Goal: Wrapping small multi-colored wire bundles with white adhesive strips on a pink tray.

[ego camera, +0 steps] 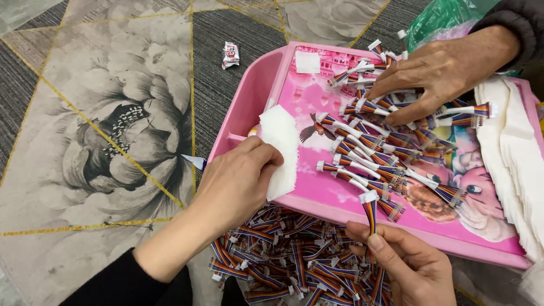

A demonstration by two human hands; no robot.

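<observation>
Nearest the camera, at the lower right of the frame, the right hand (411, 266) pinched one ribbon cable (370, 212) upright between thumb and fingers, its white plug (368, 196) standing just over the near rim of the pink tray (272, 73). Below and left of it, at the bottom centre, lay a loose heap of cables (283, 260), many crossing one another.

The left hand (238, 184), left of centre, gripped a small white pad (280, 150) by its lower edge, fingers curled shut on it, the pad leaning against the tray's left side. On the tray, from the centre toward the upper right, a row of cables (374, 153) lay roughly side by side, plugs pointing left. A co-worker's hand (436, 73) at the upper right rested spread over more of them, fingers pressing down. A stack of white sheets (513, 158) sat along the tray's right edge, a green bag (439, 17) above it, and a small wrapper (230, 55) lay on the patterned carpet (102, 113) at the upper left.

To do it well, I judged the held cable should be kept by its wires, plug clear, and laid parallel to the row without touching the co-worker's fingers.
</observation>
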